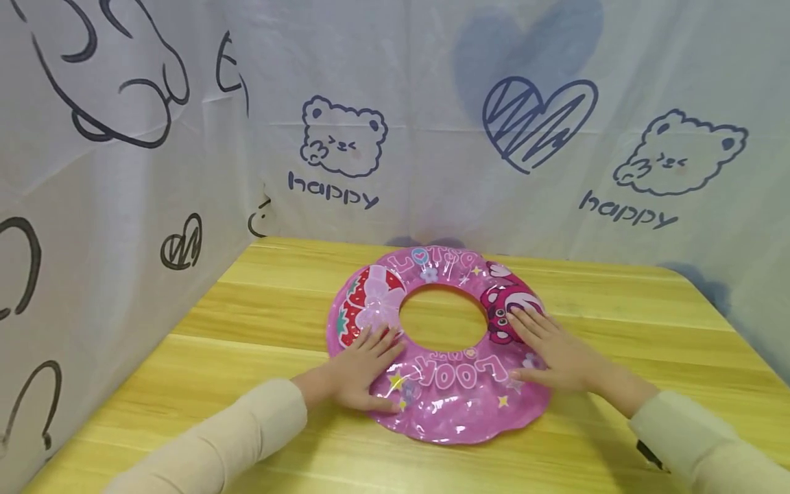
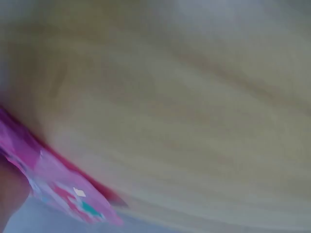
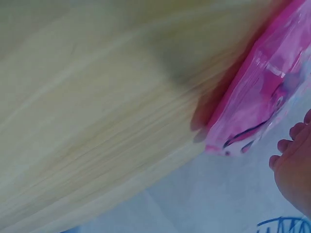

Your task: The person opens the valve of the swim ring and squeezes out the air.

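A pink inflatable swim ring [image 1: 453, 418] lies flat on the wooden table, printed with strawberries, a bear and white-outlined letters. Its surface looks puffed but slightly wrinkled. My left hand [image 1: 364, 369] rests on the ring's left side, fingers extended by the strawberry print. On the right side my right hand [image 1: 561, 353] lies over the ring with spread fingers, touching near the bear. The left wrist view has the ring's edge [image 2: 68, 182] at lower left, with a bit of the hand. In the right wrist view several fingertips show beside the ring [image 3: 262, 92].
The yellow wood-grain table [image 1: 247, 370] extends around the ring. White cloth walls with bear and heart drawings stand behind the table [image 1: 432, 171] and along its left side. A small dark object [image 1: 651, 454] shows under the right sleeve.
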Available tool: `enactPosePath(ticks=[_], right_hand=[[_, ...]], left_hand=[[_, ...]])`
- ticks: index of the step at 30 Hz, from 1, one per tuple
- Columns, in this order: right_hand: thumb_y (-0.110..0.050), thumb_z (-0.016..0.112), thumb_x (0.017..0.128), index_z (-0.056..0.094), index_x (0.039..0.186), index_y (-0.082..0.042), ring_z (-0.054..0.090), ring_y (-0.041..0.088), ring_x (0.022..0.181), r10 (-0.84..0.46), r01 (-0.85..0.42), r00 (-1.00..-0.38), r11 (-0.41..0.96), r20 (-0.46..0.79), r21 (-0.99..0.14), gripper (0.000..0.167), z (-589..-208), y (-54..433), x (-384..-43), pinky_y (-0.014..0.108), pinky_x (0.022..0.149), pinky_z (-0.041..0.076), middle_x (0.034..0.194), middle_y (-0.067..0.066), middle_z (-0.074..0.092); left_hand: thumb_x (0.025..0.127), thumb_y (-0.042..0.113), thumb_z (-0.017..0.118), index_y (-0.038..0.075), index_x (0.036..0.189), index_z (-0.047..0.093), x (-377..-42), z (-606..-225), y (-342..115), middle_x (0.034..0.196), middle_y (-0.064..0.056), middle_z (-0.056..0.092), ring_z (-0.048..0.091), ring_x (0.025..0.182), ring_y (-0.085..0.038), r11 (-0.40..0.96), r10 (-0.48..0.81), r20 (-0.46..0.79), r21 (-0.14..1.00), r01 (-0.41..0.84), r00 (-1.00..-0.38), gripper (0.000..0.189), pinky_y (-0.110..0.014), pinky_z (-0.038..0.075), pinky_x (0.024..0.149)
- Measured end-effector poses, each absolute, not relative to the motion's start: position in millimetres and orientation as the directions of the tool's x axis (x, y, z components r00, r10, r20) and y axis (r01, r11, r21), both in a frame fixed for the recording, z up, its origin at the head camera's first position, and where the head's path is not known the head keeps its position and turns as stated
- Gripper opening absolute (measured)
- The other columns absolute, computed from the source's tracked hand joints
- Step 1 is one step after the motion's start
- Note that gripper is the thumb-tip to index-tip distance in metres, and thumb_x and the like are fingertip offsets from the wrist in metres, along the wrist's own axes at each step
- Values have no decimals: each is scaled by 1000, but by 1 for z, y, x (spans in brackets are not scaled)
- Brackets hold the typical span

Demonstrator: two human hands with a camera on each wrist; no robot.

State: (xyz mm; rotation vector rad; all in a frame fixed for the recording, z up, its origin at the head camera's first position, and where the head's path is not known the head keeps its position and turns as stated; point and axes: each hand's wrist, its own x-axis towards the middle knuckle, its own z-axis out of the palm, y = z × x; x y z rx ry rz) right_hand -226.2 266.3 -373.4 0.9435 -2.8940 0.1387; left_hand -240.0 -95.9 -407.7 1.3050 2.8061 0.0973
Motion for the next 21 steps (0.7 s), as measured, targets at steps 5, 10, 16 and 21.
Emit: enactPosePath(ticks=[5,10,16,21], right_hand=[[-56,58,82,26,144,3,17,47,138,-523,-528,-849,844,70,-94,91,-371,273,-233,60,111,16,150,27,21],[-59,59,79,28,143,4,18,49,137,-516,-521,-854,850,69,-80,94,-376,277,-235,60,111,17,149,28,23],[-63,58,78,30,142,3,19,50,136,-536,-538,-842,842,55,-42,96,-387,278,-234,60,110,19,148,28,24],[-64,58,77,32,142,1,17,52,135,-534,-536,-844,843,51,-33,96,-394,275,-232,62,110,17,147,31,24]], left_hand=[[83,60,47,1,146,21,-228,-415,-85,155,-22,8,2,143,-40,677,723,51,142,722,-689,91,-56,3,115],[83,61,46,-3,145,23,-220,-419,-77,153,-25,12,5,142,-43,711,672,139,149,687,-727,92,-59,3,114],[84,64,45,-2,145,22,-216,-421,-68,153,-25,12,6,142,-42,766,611,165,125,631,-775,93,-58,5,114],[80,72,41,0,146,20,-215,-422,-62,154,-24,9,3,143,-40,804,567,143,118,583,-811,100,-57,3,114]])
